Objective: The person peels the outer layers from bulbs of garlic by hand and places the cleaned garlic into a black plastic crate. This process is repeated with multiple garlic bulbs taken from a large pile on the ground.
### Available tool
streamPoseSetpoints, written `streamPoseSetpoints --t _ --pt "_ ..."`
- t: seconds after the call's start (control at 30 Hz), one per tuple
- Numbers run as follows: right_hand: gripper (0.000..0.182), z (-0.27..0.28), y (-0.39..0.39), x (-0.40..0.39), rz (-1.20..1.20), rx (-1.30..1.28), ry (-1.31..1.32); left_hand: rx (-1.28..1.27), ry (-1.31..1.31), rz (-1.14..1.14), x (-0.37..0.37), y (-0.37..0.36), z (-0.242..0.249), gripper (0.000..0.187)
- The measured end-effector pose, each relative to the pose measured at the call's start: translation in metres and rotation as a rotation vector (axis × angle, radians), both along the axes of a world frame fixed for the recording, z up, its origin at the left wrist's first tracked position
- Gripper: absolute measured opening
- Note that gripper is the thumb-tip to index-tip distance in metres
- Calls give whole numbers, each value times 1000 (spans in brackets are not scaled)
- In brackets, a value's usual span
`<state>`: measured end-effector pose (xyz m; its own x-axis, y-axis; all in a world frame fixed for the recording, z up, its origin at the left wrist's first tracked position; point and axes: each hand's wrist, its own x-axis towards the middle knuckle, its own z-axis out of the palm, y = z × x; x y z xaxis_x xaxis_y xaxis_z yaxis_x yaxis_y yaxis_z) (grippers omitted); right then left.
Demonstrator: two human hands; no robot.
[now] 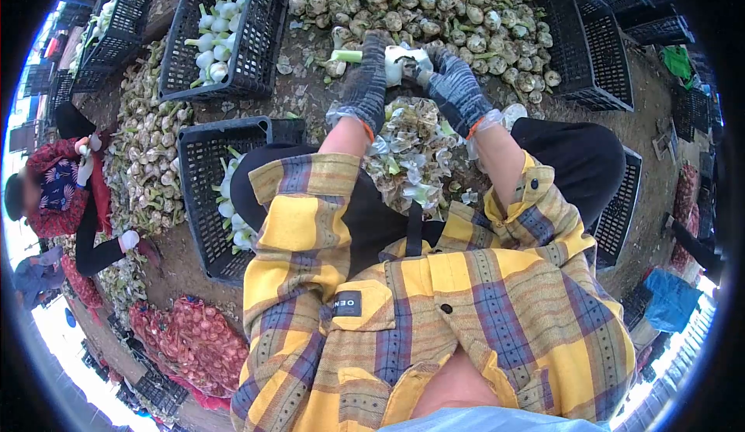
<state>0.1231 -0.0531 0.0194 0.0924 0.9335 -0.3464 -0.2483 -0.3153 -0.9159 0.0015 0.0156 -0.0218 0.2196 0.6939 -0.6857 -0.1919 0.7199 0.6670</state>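
Between my gloved hands is a white garlic bulb (403, 55) with a cut green stem pointing left. My left hand (363, 86), in a dark grey knit glove, is closed around the bulb's stem side. My right hand (458, 86), gloved the same way, has its fingers bent against the bulb's other side; its fingertips are partly hidden. Below them lies a heap of papery garlic skins (415, 149). Just beyond my hands is a big pile of unpeeled garlic (466, 13) with soil on it.
Black crates with clean white garlic stand at the upper left (225, 86) and beside my left leg (194, 191). Another black crate (597, 52) is at the right. A person (58, 183) sits at the left by more garlic (151, 141). Red net sacks (190, 343) lie lower left.
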Motion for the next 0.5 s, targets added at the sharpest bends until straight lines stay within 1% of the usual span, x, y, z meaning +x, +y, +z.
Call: streamPoseSetpoints --t 0.03,0.07,0.1,0.13,0.17,0.2,0.23,0.27,0.3,0.33,0.37,0.4,0.43,0.47,0.5 --pt "31 -9 0 0 1 75 -241 61 -38 -41 -3 0 -5 32" --pt "31 -16 0 0 1 152 -480 60 -37 -38 -2 -1 -9 32" --pt "28 -13 1 -2 -70 41 -89 6 -186 39 0 -5 3 31" --pt "28 -9 -2 -2 -67 38 -88 -48 -334 119 0 -9 18 30" --pt "27 -5 -6 -2 -124 27 271 -43 -353 134 -1 -12 35 27" --pt "27 -3 -8 -1 -182 14 630 -42 -352 135 -4 -9 34 27" --pt "27 -18 -4 0 -320 -9 715 -95 -389 138 -10 -6 32 26" --pt "27 -28 -5 9 -318 -9 714 -146 -427 143 -12 -2 29 25" --pt "25 -37 -9 23 -262 1 731 -46 -410 161 -11 0 25 24" --pt "24 -33 -10 27 -206 11 747 -46 -411 163 -10 1 25 24" --pt "25 -32 -9 26 -161 -85 166 54 -305 170 -9 0 24 25" --pt "25 -30 -11 27 -164 -93 166 149 -197 174 -8 -3 23 26" --pt "25 -28 -11 28 -94 -51 -30 191 -281 206 -5 1 15 31" --pt "27 -26 -9 30 -21 -4 -227 193 -283 204 -5 7 5 31" --pt "30 -26 -9 32 52 38 -422 349 -56 76 -8 10 -5 35"
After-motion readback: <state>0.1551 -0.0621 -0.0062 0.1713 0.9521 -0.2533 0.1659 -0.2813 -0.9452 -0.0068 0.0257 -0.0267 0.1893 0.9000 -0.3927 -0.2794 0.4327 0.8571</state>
